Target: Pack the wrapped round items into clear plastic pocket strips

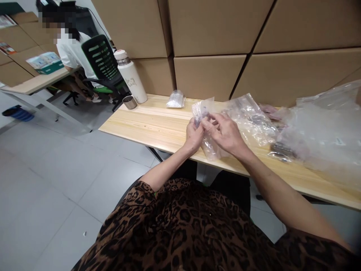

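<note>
Small clear plastic bag (pixel 200 110) stands upright between both hands over the light wooden table (pixel 146 124), left hand (pixel 194 134) pinching at 9 o'clock, right hand (pixel 225 132) pinching at 3 o'clock, equally near.

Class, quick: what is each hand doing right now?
Left hand: closed, pinching a small clear plastic bag.
Right hand: fingers curled, gripping the same bag.

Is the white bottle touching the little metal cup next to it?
Cannot tell. In the head view, the metal cup sits right against the white bottle's base, with no clear gap or contact visible.
</note>
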{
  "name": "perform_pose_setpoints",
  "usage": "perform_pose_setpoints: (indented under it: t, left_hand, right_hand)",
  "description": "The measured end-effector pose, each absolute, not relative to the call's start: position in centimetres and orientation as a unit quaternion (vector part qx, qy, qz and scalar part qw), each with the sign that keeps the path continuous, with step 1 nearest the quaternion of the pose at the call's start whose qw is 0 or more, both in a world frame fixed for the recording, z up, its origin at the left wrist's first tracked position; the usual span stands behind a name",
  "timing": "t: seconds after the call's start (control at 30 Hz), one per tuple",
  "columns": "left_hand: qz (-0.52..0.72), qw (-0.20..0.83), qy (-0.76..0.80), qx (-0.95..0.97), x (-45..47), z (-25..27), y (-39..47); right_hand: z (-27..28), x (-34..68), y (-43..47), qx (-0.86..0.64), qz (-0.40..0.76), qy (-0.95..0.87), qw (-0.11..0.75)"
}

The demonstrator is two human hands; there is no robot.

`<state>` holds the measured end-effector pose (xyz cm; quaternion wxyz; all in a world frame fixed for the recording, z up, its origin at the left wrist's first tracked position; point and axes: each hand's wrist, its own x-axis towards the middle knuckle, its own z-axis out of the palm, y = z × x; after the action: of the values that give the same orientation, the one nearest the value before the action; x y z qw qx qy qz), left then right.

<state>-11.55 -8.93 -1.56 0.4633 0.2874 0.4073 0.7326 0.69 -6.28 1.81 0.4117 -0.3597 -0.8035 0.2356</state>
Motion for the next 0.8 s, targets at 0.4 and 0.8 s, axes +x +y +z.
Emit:
perform_pose_setpoints:
  t: [0.4,0.8]
  left_hand:
    - [0.652,0.562,0.314,0.401,-11.5,-1.9,-11.8]
    - [0.668,0.639,0.303,0.231,-10.1,1.1,-11.7]
  right_hand:
    - [2.1,2.3,-6.4,-0.429,0.259,-0.772,0.39]
    - [3.9,5.1,-4.6,-0.229,0.559,-0.751,0.266]
